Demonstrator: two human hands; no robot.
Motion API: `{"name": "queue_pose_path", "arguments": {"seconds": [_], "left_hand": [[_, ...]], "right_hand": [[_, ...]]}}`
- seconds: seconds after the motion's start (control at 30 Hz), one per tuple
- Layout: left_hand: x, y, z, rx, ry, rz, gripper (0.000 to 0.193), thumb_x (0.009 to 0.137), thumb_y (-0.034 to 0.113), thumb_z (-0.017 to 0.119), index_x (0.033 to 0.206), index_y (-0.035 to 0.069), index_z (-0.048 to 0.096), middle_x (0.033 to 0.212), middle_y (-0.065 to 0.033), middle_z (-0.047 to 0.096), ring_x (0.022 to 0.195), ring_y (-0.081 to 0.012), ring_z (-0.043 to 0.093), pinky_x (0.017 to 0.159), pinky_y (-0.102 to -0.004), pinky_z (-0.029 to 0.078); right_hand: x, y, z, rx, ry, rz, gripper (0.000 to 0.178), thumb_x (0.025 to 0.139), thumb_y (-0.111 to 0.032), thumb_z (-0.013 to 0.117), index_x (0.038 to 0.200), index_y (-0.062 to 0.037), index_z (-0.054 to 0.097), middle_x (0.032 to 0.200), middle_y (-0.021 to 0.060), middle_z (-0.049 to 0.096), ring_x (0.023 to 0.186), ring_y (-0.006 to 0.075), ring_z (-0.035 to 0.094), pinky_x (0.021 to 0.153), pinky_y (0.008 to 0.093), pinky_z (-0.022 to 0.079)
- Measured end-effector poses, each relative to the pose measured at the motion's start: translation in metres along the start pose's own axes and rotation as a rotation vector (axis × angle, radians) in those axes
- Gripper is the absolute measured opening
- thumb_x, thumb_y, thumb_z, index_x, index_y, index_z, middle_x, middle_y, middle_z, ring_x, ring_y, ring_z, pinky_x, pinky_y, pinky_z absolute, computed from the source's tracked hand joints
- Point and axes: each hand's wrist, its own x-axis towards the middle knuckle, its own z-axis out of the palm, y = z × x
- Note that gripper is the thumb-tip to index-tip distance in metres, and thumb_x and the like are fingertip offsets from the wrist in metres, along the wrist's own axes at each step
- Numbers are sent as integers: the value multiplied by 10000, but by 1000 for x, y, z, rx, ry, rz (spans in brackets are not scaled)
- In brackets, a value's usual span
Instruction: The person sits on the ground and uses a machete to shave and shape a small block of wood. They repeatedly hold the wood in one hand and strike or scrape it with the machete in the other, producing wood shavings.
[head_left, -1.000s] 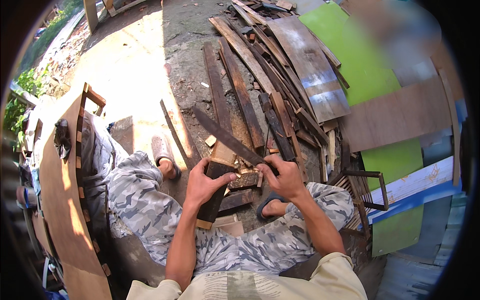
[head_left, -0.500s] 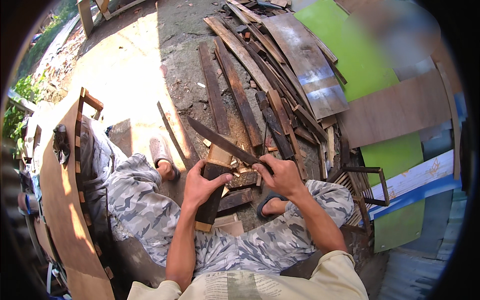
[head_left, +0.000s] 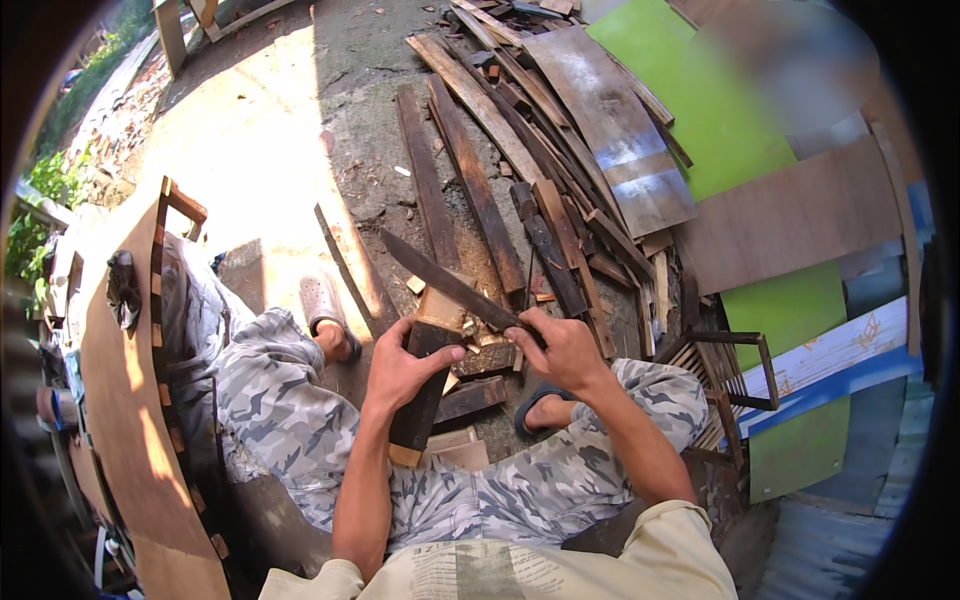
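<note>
My left hand (head_left: 399, 368) is wrapped around a dark wooden block (head_left: 416, 412), thumb across its top face. The block stands out between my knees, its far end pared to pale fresh wood and its near end by my lap. Closed in my right hand (head_left: 560, 350) is a machete (head_left: 450, 285), its handle mostly hidden by the fingers. The long dark blade slants up and left across the block's pale end; whether it touches the wood I cannot tell. Wood chips (head_left: 490, 352) lie just beyond the block, beside a short dark offcut (head_left: 470, 400).
Dark planks (head_left: 478, 190) and a heap of scrap timber (head_left: 555, 130) spread ahead and to the right. A slatted wooden frame (head_left: 722, 385) is by my right knee. Sheet panels (head_left: 790, 220) lie further right. A long brown board (head_left: 130, 400) stands at my left.
The machete blade has shifted slightly to the right at its tip over the block's pale end. My left hand and the block keep nearly the same place.
</note>
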Motion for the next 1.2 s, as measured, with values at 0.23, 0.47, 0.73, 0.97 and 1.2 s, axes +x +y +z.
{"name": "queue_pose_path", "arguments": {"seconds": [0.23,0.47,0.73,0.97,1.2], "left_hand": [[-2,2,5,-84,-1,7,659,723,331,955,1179,-51,672,979,-107,756,829,-153,710,764,-297,569],[-3,11,7,-234,-36,-29,643,714,332,959,1166,-32,683,991,-91,768,860,-153,719,809,-308,570],[-5,3,8,-160,-18,-2,580,748,292,940,1148,-38,680,1001,-95,766,853,-137,716,792,-292,574],[-1,3,8,-162,1,8,588,740,294,946,1144,-40,682,1009,-95,767,865,-138,715,799,-299,573],[-3,7,8,-124,6,-11,586,732,297,951,1131,-37,682,977,-91,764,846,-137,711,786,-300,573]], "right_hand": [[2,-2,-3,39,-21,25,198,964,-215,735,1007,-30,679,720,183,676,636,375,683,552,412,492],[2,-5,-6,63,22,53,228,962,-257,736,997,-38,679,709,178,674,617,391,670,548,430,492],[-3,-5,-7,90,13,45,201,976,-255,715,1005,-58,687,683,169,662,595,367,671,537,434,489],[1,-6,-7,118,65,71,265,983,-328,693,983,-68,640,680,180,666,634,412,672,563,490,498],[-1,-5,-5,79,74,29,263,988,-308,688,928,-64,610,655,181,650,627,414,670,549,485,493]]}}
